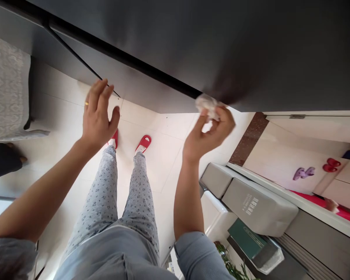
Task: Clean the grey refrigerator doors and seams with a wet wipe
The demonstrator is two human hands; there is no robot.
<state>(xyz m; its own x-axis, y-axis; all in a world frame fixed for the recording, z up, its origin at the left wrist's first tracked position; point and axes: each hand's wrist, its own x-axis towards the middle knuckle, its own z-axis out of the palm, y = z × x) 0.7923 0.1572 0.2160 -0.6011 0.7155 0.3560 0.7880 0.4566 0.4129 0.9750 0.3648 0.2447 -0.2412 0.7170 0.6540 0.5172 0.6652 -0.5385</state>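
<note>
A large dark grey panel (192, 46) fills the top of the view, with a black strip (125, 62) running along its lower edge. My right hand (208, 132) pinches a crumpled white tissue (207, 104) and presses it against that strip near the panel's corner. My left hand (98, 116) is raised with its fingers apart and holds nothing. Its fingertips are close to the panel's edge, and a gold ring shows on one finger.
Below my hands are pale floor tiles (163, 155), my patterned trousers (105, 194) and red slippers (143, 143). A grey padded bench (259, 206) stands at right, with a green book (246, 238) beyond. A patterned fabric seat (7, 87) stands at left.
</note>
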